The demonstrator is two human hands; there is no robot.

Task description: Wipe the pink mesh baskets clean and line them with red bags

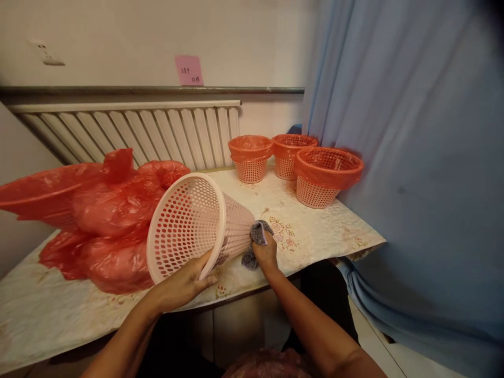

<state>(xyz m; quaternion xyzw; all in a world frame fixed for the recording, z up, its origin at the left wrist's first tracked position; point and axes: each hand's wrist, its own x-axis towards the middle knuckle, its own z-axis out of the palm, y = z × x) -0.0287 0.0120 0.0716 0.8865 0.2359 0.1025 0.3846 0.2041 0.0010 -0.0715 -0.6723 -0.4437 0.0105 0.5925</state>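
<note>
A pale pink perforated wastebasket (239,212) lies tilted on its side over the table, its wide mouth turned to the left. My left hand (189,283) grips the near edge of its rim, with the thumb outside and the fingers partly hidden by the rim. Bunched in my right hand (266,254) is a dark grey cloth (260,231), pressed against the basket's bottom end. Part of the cloth hangs below my fingers.
Red plastic bags (114,210), bulging, fill the table's left side. Three wastebaskets lined with red bags, one nearest the blue curtain (317,191), stand at the back right. A flowered cloth covers the table (315,236); a radiator (157,134) runs behind it.
</note>
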